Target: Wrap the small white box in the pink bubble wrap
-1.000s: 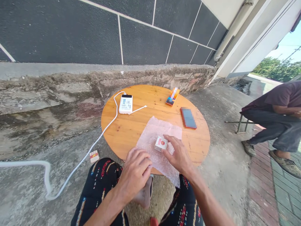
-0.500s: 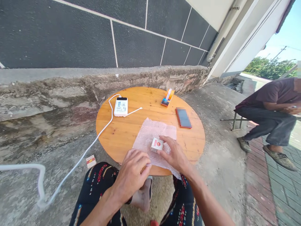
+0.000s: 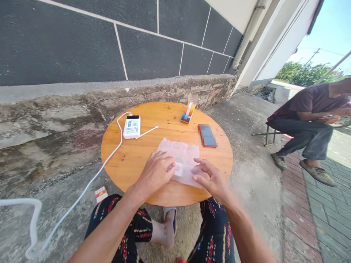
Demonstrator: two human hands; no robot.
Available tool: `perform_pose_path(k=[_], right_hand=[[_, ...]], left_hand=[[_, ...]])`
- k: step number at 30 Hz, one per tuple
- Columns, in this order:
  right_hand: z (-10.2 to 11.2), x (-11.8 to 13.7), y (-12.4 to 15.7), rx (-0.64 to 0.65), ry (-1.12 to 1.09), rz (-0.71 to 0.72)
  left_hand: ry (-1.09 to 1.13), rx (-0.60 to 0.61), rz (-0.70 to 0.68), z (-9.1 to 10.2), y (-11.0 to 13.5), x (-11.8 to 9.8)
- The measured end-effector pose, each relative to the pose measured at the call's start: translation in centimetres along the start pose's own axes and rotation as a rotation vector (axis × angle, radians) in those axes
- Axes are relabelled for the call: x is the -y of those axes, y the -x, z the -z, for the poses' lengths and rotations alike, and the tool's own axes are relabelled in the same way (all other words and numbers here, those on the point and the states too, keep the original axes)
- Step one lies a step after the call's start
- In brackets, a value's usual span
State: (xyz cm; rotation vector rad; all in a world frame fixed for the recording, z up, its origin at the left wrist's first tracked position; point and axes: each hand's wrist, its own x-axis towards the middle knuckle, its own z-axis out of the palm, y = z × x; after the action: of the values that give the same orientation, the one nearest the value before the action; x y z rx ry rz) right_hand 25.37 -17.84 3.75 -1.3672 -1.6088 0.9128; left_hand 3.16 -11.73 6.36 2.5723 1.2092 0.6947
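A sheet of bubble wrap [image 3: 189, 153] lies near the front of the round wooden table [image 3: 126, 164]. Its near part is folded up over a small white box [image 3: 178, 170], which shows only faintly through the plastic. My left hand [image 3: 159, 166] has its fingers curled and pinched on the wrap at the box's left side. At the sheet's right edge is my right hand [image 3: 210, 177], fingers apart and thumb close to the plastic; it grips nothing that I can see.
Toward the back stand a tape dispenser [image 3: 188, 112] and a white power bank [image 3: 132, 127] with a white cable [image 3: 109, 159] running off the table. A phone [image 3: 207, 135] lies at the right. A small carton [image 3: 101, 194] is on the ground. A person [image 3: 307, 120] sits at far right.
The bubble wrap's near edge has been folded over the box, covering it. My left hand has moved up beside the box; my right hand has let go of the box and shifted right.
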Motion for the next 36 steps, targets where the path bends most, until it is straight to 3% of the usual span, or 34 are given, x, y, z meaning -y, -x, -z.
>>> perform_pose_path(k=[8, 28, 32, 36], right_hand=[[-1.2, -2.5, -0.1, -0.147, 0.064, -0.033], [-2.1, -3.2, 0.0, -0.167, -0.159, -0.098], [-2.0, -3.1, 0.3, -0.219, -0.011, -0.041], [-1.9, -1.9, 1.4, -0.506, 0.366, 0.234]], left_hand=[[0.21, 0.074, 0.048, -0.5, -1.2, 0.5], [0.463, 0.053, 0.172, -1.5, 0.1, 1.0], [0.493, 0.074, 0.216, -1.5, -0.1, 1.1], [0.506, 0.088, 0.233, -1.4, -0.3, 1.1]])
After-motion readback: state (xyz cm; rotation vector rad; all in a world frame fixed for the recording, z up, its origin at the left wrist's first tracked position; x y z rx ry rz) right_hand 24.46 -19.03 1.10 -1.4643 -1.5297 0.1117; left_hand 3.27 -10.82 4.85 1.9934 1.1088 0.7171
